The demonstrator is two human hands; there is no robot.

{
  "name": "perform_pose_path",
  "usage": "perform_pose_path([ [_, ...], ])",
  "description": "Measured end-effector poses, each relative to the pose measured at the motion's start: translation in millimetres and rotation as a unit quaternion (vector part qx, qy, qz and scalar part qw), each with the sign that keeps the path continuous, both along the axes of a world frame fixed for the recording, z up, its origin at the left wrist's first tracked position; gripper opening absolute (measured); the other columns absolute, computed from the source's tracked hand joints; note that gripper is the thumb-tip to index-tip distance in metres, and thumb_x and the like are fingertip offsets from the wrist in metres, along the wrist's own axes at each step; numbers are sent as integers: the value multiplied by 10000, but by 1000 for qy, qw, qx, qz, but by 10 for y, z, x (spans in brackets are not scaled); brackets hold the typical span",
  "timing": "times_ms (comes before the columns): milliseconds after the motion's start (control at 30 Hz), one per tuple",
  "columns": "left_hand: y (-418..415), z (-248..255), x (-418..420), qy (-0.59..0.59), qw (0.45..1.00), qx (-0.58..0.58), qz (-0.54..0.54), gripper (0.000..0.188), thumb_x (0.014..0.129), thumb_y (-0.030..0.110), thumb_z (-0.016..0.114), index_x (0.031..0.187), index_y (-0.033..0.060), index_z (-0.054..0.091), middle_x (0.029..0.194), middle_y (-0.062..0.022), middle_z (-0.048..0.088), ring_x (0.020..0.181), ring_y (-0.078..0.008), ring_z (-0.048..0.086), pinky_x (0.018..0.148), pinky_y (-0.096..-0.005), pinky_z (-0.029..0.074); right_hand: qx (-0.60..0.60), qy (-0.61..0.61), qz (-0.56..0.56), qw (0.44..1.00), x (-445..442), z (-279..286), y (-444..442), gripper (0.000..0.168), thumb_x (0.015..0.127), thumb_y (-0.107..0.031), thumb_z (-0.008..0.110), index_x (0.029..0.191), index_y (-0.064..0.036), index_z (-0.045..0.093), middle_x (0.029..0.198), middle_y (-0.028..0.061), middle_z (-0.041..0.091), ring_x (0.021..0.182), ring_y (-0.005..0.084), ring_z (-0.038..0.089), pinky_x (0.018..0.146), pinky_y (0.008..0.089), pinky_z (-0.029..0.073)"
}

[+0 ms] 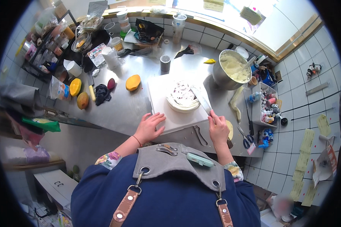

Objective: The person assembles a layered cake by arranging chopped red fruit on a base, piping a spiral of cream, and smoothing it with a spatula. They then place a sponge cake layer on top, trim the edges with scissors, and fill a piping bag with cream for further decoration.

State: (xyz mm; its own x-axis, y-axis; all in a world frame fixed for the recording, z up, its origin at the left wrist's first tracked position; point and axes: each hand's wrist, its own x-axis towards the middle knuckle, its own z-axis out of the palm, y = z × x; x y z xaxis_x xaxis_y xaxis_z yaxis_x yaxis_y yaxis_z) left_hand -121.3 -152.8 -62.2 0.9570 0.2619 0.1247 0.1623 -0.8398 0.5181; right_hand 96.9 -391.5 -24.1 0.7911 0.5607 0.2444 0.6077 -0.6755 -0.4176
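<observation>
My right hand [219, 127] grips the handle of an offset or palette spatula. Its long metal blade [202, 100] lies over the right side of a round cake [184, 98] coated in white cream, with dark bits showing on top. Under the cake is a white board [159, 85], possibly a turntable base or cutting board, on the steel table. My left hand [150, 127] rests at the board's near left edge, fingers spread and holding nothing. A steel mixing bowl [220, 75] of pale cream, with a utensil leaning in it, stands beyond the board to the right.
On the left of the steel table [122, 113] lie a halved mango [133, 82], a whole mango [82, 100] and a dark cloth [102, 94]. At right are scissors [248, 141], a black-handled knife [250, 127], a piping bag [236, 105] and a bin of small bottles [257, 113].
</observation>
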Motion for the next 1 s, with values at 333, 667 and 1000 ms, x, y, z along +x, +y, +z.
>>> perform_pose_path([
  [333,-320,-78,231,-46,995,-30,-88,360,899,318,654,1208,135,672,1277,-41,670,1199,-149,610,1150,-449,306,7,-17,-17,1000,-60,40,106,306,949,-310,651,1246,-250,697,890,71,599,723,294,654,610,424,527],
  [667,132,-68,20,-46,998,-12,44,399,902,273,664,1268,118,637,1387,-79,599,1367,-251,483,1169,-476,245,44,42,26,998,-246,43,304,291,969,-310,624,1240,-227,692,890,88,612,734,318,665,627,440,533],
  [1000,-52,-183,-22,-11,998,62,-2,453,897,282,640,1346,226,614,1397,35,598,1318,-131,524,1183,-503,191,-13,45,105,993,-266,247,471,260,945,-336,645,1188,-280,717,857,71,610,719,287,666,614,426,533],
])
